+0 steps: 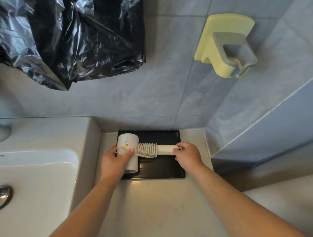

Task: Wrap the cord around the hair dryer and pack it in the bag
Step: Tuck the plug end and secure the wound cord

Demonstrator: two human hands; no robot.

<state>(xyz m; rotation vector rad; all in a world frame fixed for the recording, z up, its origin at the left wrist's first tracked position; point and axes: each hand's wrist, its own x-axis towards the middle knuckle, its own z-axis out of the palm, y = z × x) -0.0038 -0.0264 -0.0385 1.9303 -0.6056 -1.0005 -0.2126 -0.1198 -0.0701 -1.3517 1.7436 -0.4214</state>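
A white hair dryer (128,141) lies over a black tray (163,136) on the counter, its handle pointing right. Its cord (147,149) is coiled in several turns around the handle near the barrel. My left hand (116,159) grips the barrel, thumb on top, and the plug's metal prongs stick out by its fingers. My right hand (187,153) pinches the end of the handle. A black plastic bag (68,38) hangs against the tiled wall at the upper left, apart from both hands.
A white sink (34,173) with a chrome drain (2,195) is on the left. A yellow and grey wall holder (226,45) is mounted at the upper right. A tiled ledge runs along the right. The beige counter (147,208) extends toward me.
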